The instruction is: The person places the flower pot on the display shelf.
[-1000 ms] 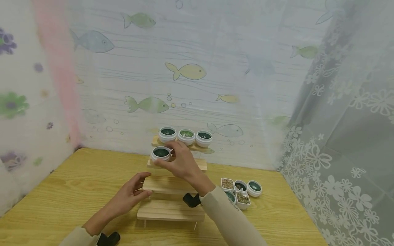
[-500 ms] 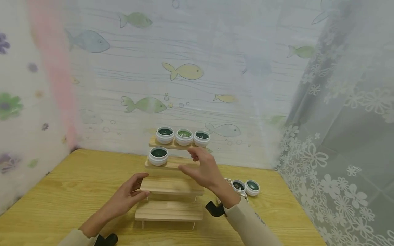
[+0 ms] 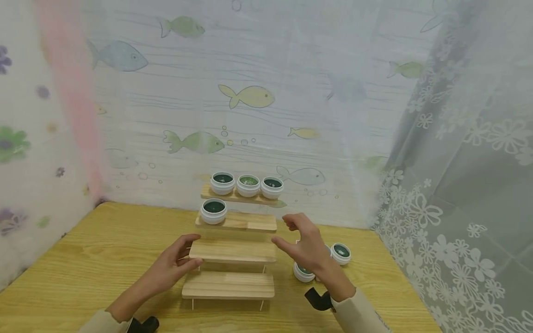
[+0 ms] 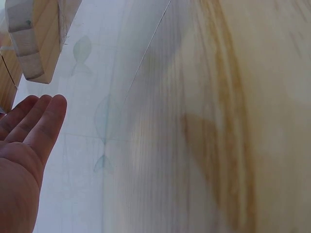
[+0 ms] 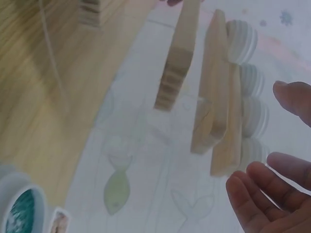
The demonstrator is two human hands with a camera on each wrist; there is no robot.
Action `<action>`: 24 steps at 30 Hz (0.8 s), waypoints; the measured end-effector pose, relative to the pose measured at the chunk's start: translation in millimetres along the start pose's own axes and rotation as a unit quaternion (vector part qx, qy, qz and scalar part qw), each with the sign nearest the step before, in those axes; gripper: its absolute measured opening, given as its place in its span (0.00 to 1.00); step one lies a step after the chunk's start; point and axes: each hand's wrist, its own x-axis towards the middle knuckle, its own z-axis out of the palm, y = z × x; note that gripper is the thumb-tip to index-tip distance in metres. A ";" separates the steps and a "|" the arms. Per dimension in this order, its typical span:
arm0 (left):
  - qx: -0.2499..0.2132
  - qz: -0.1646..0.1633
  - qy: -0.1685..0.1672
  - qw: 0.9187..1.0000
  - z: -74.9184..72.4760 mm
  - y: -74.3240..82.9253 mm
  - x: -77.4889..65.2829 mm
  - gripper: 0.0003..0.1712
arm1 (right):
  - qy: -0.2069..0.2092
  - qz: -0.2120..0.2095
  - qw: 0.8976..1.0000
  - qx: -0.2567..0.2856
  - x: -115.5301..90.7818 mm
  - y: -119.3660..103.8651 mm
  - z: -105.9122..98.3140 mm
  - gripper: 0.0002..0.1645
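Sleeves: light, the left sleeve and the right sleeve nearest the camera, a black wrist piece by the right one.
Lowest step: a bare wooden board on thin legs, standing on the wood-grain table.
Left hand: the left hand is at the left end of the second board, thumb and fingers apart, grasping nothing; whether a fingertip touches the wood cannot be told.
Right hand: the right hand is empty in the air, thumb and fingers parted, just off the right end of the third board.
Side bowls: on the table at right, partly hidden by the right hand, among them a front bowl and a rear bowl, both green inside.
Lone bowl: a white bowl with dark green contents, upright on the left end of the third board.
Top step: three white bowls in a row on the highest board, the middle one's contents lighter green.
Backdrop: a pale fish-print curtain.
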 end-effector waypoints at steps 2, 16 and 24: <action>0.000 -0.001 0.000 1.000 -0.5 0.4 0.3 0.33 | 0.004 0.003 1.000 -0.006 -6.1 3.9 -4.3 0.28; 0.003 -0.003 0.001 1.000 -0.9 2.1 0.9 0.33 | -0.015 0.092 0.995 -0.020 -53.9 32.9 -27.4 0.30; 0.000 -0.003 0.001 1.000 0.0 0.1 0.7 0.34 | -0.029 0.151 0.988 -0.026 -74.5 45.5 -32.0 0.31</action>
